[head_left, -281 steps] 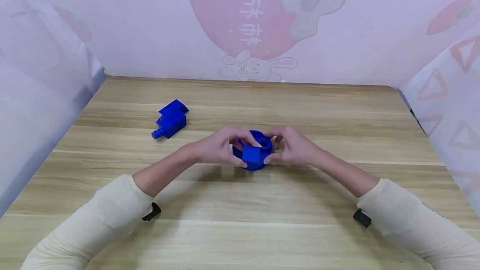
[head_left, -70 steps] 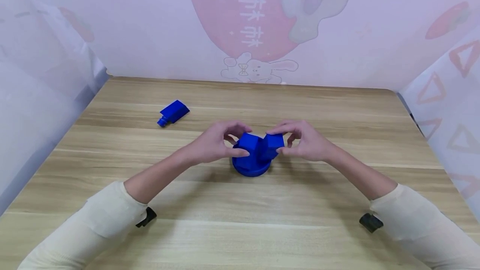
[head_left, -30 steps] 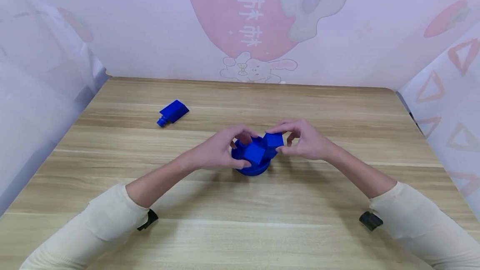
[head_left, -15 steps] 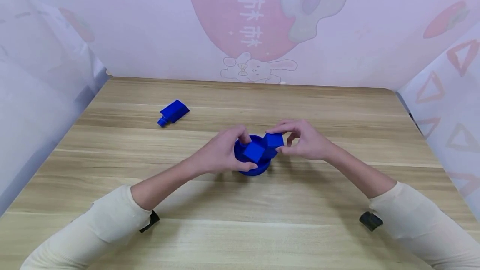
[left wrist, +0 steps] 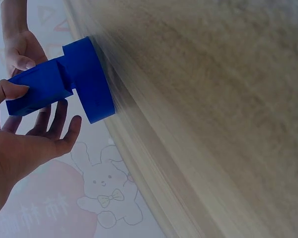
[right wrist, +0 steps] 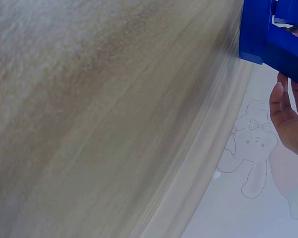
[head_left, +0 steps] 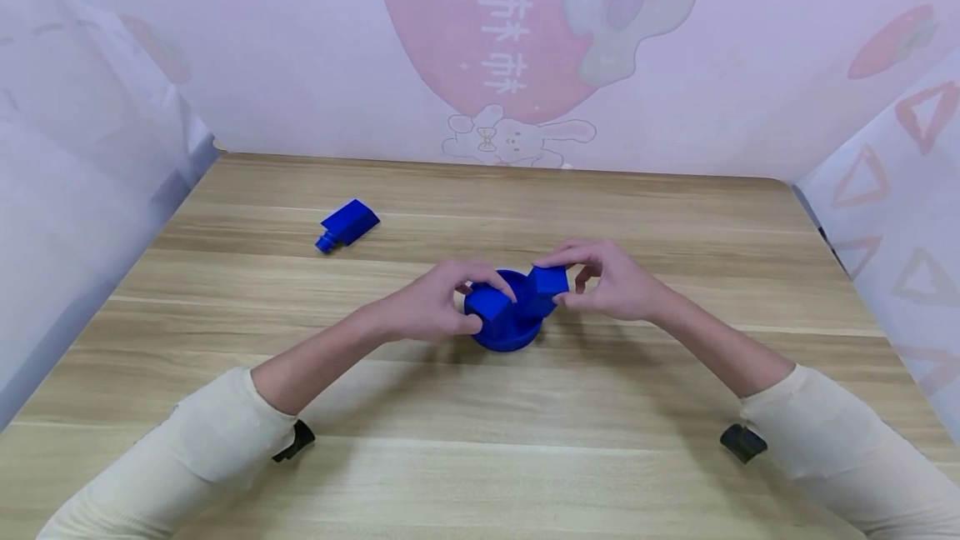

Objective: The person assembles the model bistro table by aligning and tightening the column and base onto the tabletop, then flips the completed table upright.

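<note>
A round blue base [head_left: 513,342] with a raised rim stands on the table in front of me. Two angular blue blocks rise from it. My left hand [head_left: 431,302] pinches the left block [head_left: 489,304] between thumb and fingers; the left wrist view shows this block [left wrist: 39,87] above the base [left wrist: 94,87]. With thumb and fingertips my right hand [head_left: 618,283] grips the right block [head_left: 548,282], which leans outward. The blocks' lower ends are hidden inside the base. In the right wrist view the base [right wrist: 256,29] is cut off by the frame's edge.
Another blue block [head_left: 352,222] with a ridged, screw-like end lies toward the table's back left. The wood-grain table [head_left: 487,440] ends at a printed backdrop [head_left: 300,48]. Black wrist cameras [head_left: 742,443] hang under both sleeves.
One of two loose blocks at the left has left its spot, and a second block now stands in the base. Lately the left block has turned as my left hand shifted its grip; my right stayed.
</note>
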A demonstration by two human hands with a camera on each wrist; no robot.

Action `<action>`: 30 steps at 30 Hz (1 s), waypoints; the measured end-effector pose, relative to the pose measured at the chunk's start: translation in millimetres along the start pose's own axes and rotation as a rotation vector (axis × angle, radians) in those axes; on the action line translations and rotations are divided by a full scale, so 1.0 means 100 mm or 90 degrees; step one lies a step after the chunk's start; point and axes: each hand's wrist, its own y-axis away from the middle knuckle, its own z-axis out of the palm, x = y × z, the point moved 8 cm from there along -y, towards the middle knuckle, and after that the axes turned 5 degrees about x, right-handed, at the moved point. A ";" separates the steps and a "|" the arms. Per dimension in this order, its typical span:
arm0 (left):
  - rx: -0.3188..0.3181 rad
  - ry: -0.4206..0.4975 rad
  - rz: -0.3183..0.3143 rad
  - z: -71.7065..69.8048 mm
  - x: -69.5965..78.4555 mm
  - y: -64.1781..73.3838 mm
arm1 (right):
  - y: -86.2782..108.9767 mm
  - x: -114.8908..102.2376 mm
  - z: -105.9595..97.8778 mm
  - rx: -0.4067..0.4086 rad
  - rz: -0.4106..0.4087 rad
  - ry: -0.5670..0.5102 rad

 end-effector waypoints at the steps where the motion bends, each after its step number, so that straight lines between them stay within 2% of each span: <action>1: -0.003 0.001 0.004 0.00 0.00 0.00 | 0.00 0.00 0.00 0.001 -0.002 0.000; 5: -0.013 0.000 0.012 -0.01 0.00 0.01 | 0.00 0.00 0.00 0.005 -0.011 -0.002; 9: -0.007 -0.010 -0.031 -0.03 -0.06 0.04 | 0.01 0.00 0.00 0.006 -0.011 -0.005; 12: 0.014 -0.024 -0.064 -0.05 -0.10 0.05 | 0.01 -0.01 0.00 0.005 -0.009 -0.006; 16: 0.057 -0.029 -0.084 -0.11 -0.13 0.08 | 0.01 0.00 0.00 0.008 -0.012 -0.005; 21: 0.082 -0.018 -0.081 -0.15 -0.13 0.10 | 0.01 0.00 0.00 0.010 -0.014 -0.005; 30: 0.069 -0.009 -0.046 -0.16 -0.09 0.09 | 0.01 0.00 0.00 0.010 -0.006 -0.008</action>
